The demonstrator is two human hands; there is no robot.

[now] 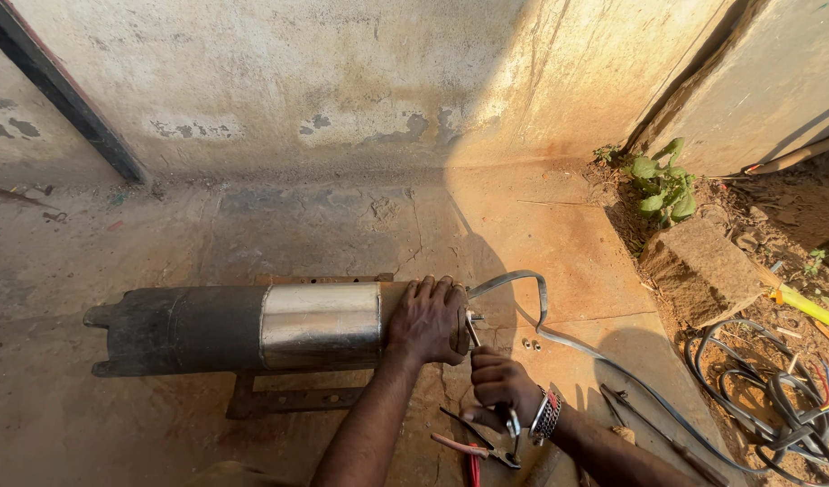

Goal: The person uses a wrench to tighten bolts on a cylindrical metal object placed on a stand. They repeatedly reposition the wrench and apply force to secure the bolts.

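Left hand on steel cylinder

You see a motor cylinder black with a shiny silver band, a grey cable, red-handled pliers.

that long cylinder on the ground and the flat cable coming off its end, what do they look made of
Cylinder: likely metal; a bright, reflective steel-looking band in the middle, with a dull, dark coated or grimy section at the far end.
Flat cable: looks like grey rubber or plastic sheathing, since it bends in a loop.
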